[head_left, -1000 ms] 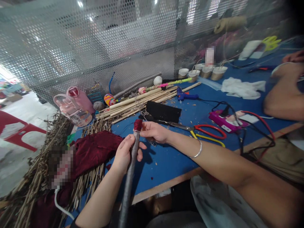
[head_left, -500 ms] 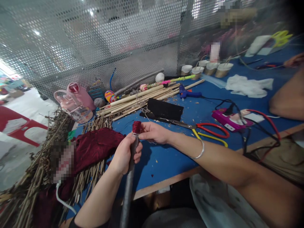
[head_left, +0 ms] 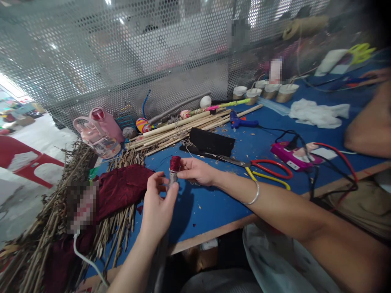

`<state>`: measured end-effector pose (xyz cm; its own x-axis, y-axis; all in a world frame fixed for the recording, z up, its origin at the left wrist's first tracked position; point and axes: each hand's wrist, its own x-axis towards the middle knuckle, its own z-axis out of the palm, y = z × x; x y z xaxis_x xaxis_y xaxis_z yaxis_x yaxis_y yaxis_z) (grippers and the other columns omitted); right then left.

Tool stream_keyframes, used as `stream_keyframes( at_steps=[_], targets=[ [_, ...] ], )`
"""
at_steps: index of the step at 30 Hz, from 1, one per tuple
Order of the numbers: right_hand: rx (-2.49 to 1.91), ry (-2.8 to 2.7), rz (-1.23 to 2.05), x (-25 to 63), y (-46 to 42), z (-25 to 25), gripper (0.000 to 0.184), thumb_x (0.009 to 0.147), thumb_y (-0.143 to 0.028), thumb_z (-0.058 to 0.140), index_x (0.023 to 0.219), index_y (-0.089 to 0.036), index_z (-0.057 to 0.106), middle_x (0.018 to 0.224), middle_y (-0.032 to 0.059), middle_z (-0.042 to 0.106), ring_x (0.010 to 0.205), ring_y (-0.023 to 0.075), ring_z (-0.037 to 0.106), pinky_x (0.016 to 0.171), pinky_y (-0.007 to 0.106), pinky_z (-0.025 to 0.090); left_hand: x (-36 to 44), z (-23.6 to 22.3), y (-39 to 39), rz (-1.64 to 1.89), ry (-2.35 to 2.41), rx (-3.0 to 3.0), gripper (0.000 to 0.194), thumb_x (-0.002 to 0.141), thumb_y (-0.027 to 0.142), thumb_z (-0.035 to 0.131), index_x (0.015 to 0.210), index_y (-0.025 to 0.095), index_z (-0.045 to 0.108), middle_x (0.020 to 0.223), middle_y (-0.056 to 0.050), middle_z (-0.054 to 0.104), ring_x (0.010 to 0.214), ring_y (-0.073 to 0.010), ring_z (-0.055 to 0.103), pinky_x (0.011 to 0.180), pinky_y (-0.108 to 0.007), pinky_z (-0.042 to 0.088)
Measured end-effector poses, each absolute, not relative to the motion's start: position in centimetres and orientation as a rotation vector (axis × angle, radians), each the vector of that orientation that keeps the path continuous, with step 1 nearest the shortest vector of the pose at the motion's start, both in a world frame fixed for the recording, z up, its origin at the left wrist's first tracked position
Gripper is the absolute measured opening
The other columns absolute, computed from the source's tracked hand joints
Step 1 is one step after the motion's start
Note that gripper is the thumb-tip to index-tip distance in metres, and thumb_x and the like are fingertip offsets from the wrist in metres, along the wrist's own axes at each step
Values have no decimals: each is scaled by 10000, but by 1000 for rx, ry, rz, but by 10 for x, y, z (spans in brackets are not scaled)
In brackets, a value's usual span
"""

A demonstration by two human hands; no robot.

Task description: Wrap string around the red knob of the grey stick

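Note:
A grey stick (head_left: 172,177) stands up from below the table edge, its tip capped in dark red velvet (head_left: 175,163). My right hand (head_left: 197,171) pinches the stick just under the red cap. My left hand (head_left: 159,205) is around the stick lower down, fingers loosened and partly spread, the thumb and fingertips still at the shaft. A piece of dark red velvet cloth (head_left: 120,189) lies on the blue table (head_left: 214,203) just left of my hands.
Red and yellow scissors (head_left: 262,169), a black cloth piece (head_left: 210,142), bamboo sticks (head_left: 183,126), a blue glue gun (head_left: 241,121), a purple device with cables (head_left: 290,154), dry twigs (head_left: 45,219) and a pink jug (head_left: 97,132) surround me. Another person's arm (head_left: 366,130) rests at right.
My left hand has loosened from a full grip on the stick to a lighter hold with fingers raised. The right hand stays pinched under the red cap.

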<state>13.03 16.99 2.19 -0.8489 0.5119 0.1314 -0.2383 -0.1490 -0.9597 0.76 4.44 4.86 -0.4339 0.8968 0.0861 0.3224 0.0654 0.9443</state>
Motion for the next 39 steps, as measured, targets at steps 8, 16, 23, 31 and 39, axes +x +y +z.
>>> stream_keyframes(
  at_steps=[8, 16, 23, 31, 39],
  targets=[
    [-386, -1646, 2015, 134, 165, 31, 359, 708, -370, 708, 940, -127, 582, 433, -118, 376, 339, 39, 247, 342, 197, 142, 12, 39, 29, 1365, 1873, 1259, 358, 771, 410, 650, 1046, 184, 612, 916, -58, 697, 733, -163, 637, 701, -287, 493],
    [-271, -1546, 1967, 128, 160, 31, 326, 686, -372, 744, 777, -125, 550, 612, -63, 522, 463, 28, 358, 445, 187, 264, 5, 49, 42, 1260, 1352, 939, 434, 744, 381, 689, 1088, 159, 546, 876, -30, 653, 656, -97, 595, 633, -229, 494],
    [-232, -1546, 1994, 128, 163, 32, 345, 676, -371, 762, 817, -129, 560, 671, -42, 544, 594, 61, 468, 528, 184, 344, 14, 50, 46, 1529, 1689, 1084, 365, 706, 344, 728, 979, 141, 595, 761, -16, 649, 656, -117, 607, 646, -238, 491],
    [-150, -1486, 2047, 126, 162, 26, 354, 721, -344, 729, 944, -128, 559, 764, -8, 610, 605, 78, 529, 586, 218, 410, 9, 51, 49, 1457, 1318, 855, 413, 759, 376, 666, 1062, 157, 492, 716, 1, 660, 499, -81, 571, 479, -193, 474],
    [-171, -1586, 2051, 131, 166, 31, 361, 738, -338, 715, 981, -117, 565, 650, -51, 557, 464, 35, 375, 442, 181, 253, 15, 50, 49, 1463, 1402, 916, 397, 716, 365, 716, 985, 134, 539, 744, -12, 666, 480, -76, 560, 436, -191, 459]
  ],
)
